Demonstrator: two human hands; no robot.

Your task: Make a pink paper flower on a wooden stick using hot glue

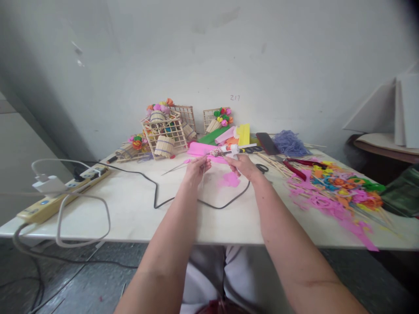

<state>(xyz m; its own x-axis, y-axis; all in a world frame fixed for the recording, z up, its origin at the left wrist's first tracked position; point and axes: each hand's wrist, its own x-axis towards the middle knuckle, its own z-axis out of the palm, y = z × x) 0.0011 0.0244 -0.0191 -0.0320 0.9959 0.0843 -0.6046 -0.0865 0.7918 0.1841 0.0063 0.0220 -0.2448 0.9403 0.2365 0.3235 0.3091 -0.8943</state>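
1. We're at a glossy white table [131, 222], pushed up against a scuffed pale-grey wall [278, 65] with a small dark handwritten mark [235, 97].
2. Near the middle, our left hand [197, 169] has its fingertips drawn together, apparently pinching a thin pale strand [203, 179] that hangs just beneath them, above the tabletop.
3. Over to our right hand [241, 165]: fingers bent inward, only a narrow gap by the thumb; we can't tell whether it grips anything.
4. Behind both hands lies a bright pink paper sheet [200, 148], and between them, nearer us, a blurred pink paper scrap [230, 179].
5. Look left along the surface: a cream-yellow power strip [70, 192] with a white plug-in charger [50, 185], and a thin black cable [155, 192] snaking across to the centre.
6. At the back, a square lattice basket of wooden sticks [166, 135] stands near the wall.
7. Out right, a tangle of purple yarn [290, 144], red-handled pliers [296, 170] and a heap of multicoloured paper pieces [347, 185].
8. Beyond that end, white boards [409, 109] lean; below left, we catch dark grey flooring [94, 279].
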